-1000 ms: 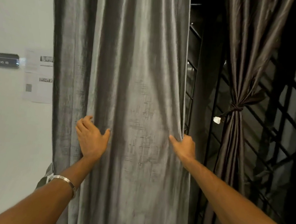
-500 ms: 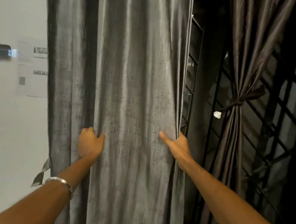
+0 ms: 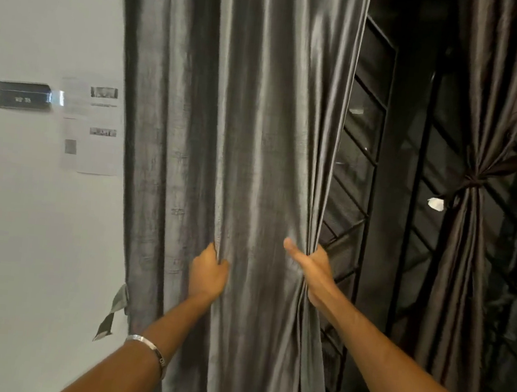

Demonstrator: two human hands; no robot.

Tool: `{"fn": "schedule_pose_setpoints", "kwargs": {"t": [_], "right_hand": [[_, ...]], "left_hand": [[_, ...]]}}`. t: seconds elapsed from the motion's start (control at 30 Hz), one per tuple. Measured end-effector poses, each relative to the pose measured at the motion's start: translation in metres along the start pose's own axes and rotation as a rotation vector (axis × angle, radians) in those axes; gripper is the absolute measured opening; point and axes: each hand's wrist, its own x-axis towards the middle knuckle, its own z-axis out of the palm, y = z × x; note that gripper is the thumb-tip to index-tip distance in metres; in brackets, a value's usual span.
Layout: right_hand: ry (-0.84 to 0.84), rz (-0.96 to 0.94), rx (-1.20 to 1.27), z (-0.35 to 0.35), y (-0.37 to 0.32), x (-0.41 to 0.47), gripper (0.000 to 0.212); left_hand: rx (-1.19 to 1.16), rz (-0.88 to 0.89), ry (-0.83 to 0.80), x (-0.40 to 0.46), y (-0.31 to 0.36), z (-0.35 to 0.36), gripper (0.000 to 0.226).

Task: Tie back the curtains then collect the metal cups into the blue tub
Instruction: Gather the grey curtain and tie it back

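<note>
A grey curtain (image 3: 257,132) hangs loose in front of me, filling the middle of the view. My left hand (image 3: 207,273) is closed on a fold of it at waist height. At the curtain's right edge, my right hand (image 3: 310,266) grips the bunched fabric, thumb lying across the front. A fabric tie-back strip (image 3: 112,311) dangles at the curtain's left edge, near the wall. To the right, a second, darker curtain (image 3: 466,265) is gathered and knotted at its middle. No metal cups or blue tub are in view.
A white wall (image 3: 23,235) on the left carries a dark plaque (image 3: 23,96) and taped paper notices (image 3: 93,127). Behind the curtains stands a black metal window grille (image 3: 361,174). A small white tag (image 3: 435,204) hangs by the tied curtain's knot.
Both hands have gone from resting flat on the grey curtain to clutching it. They have drawn closer together, and the fabric between them is bunching into folds.
</note>
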Motion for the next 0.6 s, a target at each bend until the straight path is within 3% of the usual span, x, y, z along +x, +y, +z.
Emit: {"fn": "schedule_pose_setpoints", "kwargs": {"t": [0.1,0.13,0.27,0.4,0.5,0.6], "right_hand": [[0.033,0.007,-0.052,0.016,0.002,-0.001,0.036],[0.057,-0.008,-0.073,0.021,0.001,-0.002,0.03],[0.092,-0.049,-0.024,0.037,-0.001,-0.01,0.042],[0.005,-0.046,0.057,0.05,0.002,-0.023,0.056],[-0.103,-0.077,0.042,0.059,0.006,-0.033,0.039],[-0.184,0.006,-0.04,0.072,0.016,-0.039,0.039]], "left_hand": [[-0.043,0.001,-0.049,-0.003,-0.01,0.001,0.041],[-0.051,0.008,-0.058,-0.003,-0.013,0.001,0.04],[-0.053,0.025,-0.063,-0.008,-0.021,0.002,0.031],[-0.036,0.032,-0.056,-0.014,-0.028,0.003,0.024],[-0.011,0.111,-0.054,-0.026,-0.023,0.009,0.022],[-0.067,0.244,-0.118,-0.036,-0.017,0.016,0.039]]}}
